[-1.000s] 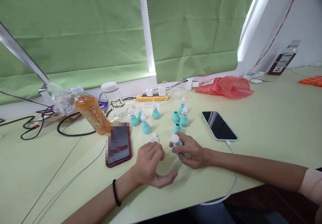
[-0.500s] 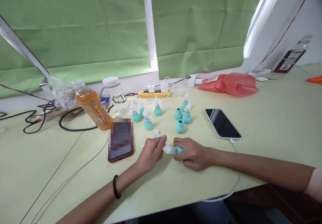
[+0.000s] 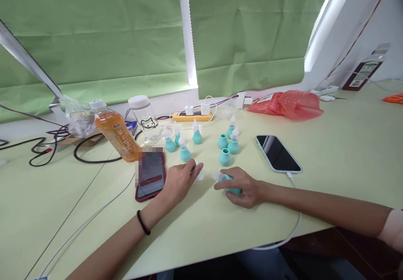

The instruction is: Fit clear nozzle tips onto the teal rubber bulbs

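My right hand [image 3: 242, 187] is wrapped round a teal bulb [image 3: 234, 190] with a clear tip pointing left, low over the table. My left hand [image 3: 182, 179] is beside small clear pieces [image 3: 199, 174], its thumb and fingers pressed together; what they pinch, if anything, is hidden. Behind my left hand stand several teal bulbs with clear pointed tips, one of them [image 3: 185, 153] close to my fingers. Two open teal bulbs without tips [image 3: 224, 157] stand behind my right hand, beside two tipped ones [image 3: 233, 145].
A phone in a red case [image 3: 150, 177] lies at left, a charging phone [image 3: 278, 154] at right. Behind are an orange drink bottle [image 3: 116, 133], a clear bottle [image 3: 146, 120], a yellow power strip [image 3: 192, 117] and a red bubble-wrap bag [image 3: 286, 105]. A white cable runs under my right forearm.
My left hand has moved up and left, away from the held bulb, to the small clear pieces. The bulb in my right hand has turned and now shows more of its teal body.
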The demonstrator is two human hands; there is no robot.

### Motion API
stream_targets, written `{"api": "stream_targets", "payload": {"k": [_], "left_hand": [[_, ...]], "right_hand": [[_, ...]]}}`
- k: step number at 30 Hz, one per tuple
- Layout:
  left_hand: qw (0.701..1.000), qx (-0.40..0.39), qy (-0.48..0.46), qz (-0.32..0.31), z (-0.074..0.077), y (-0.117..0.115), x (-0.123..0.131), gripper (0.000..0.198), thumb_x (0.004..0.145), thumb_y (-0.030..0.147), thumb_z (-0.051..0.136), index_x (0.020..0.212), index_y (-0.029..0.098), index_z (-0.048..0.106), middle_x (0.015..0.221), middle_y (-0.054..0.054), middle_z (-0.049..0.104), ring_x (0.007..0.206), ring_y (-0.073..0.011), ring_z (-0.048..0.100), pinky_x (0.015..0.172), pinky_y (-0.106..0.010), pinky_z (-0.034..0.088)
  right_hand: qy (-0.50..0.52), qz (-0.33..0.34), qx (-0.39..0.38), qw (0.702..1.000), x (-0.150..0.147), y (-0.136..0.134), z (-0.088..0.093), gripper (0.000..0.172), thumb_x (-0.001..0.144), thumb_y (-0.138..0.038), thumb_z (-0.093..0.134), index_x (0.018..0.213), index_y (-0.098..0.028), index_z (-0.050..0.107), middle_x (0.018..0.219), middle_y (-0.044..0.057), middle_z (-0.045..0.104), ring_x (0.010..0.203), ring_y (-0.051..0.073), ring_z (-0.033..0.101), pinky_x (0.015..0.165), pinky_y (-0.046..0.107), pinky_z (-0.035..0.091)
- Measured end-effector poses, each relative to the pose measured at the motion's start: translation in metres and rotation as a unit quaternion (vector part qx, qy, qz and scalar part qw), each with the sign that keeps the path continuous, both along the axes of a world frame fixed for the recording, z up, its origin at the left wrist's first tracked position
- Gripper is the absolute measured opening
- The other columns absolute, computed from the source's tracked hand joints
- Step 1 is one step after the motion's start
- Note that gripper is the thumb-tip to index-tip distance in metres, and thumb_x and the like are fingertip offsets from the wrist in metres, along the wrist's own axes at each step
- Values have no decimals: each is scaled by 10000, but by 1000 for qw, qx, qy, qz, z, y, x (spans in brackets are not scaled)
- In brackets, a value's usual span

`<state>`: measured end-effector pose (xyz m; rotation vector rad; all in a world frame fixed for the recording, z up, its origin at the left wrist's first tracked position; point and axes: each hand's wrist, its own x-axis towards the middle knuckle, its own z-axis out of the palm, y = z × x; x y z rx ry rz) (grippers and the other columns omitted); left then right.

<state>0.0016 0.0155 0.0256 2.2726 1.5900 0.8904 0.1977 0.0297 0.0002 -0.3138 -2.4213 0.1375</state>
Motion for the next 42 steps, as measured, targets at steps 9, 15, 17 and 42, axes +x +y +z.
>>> {"api": "stream_targets", "payload": {"k": [9, 15, 17, 42], "left_hand": [[967, 72, 243, 33, -13, 9, -3, 222, 810, 362, 397, 875, 174, 496, 733, -32, 612, 601, -135, 558, 448, -187, 301], [995, 18, -52, -83, -5, -6, 3, 202, 748, 308, 485, 850, 148, 555, 611, 0, 554, 498, -81, 447, 489, -190, 371], [985, -33, -129, -106, -4, -10, 7, 204, 720, 332, 529, 780, 147, 589, 619, -11, 570, 510, -85, 448, 473, -191, 370], [922, -104, -372, -20, -11, -19, 20, 174, 638, 282, 629, 730, 142, 675, 648, -28, 590, 513, -89, 465, 418, -196, 388]], "right_hand": [[86, -72, -328, 938, -6, -8, -2, 392, 749, -198, 481, 1079, -219, 271, 667, -26, 495, 548, 110, 489, 537, 254, 427], [122, 28, -532, 838, -8, -5, 6, 239, 751, -294, 518, 863, -199, 330, 686, -8, 559, 538, 107, 548, 556, 274, 447], [130, 53, -550, 823, -8, -5, 8, 239, 758, -323, 512, 861, -192, 339, 715, 3, 569, 596, 113, 560, 607, 290, 445], [107, -145, -344, 922, -12, -11, -5, 185, 766, -321, 480, 817, -198, 350, 809, 27, 548, 709, 146, 513, 633, 284, 411]]}}
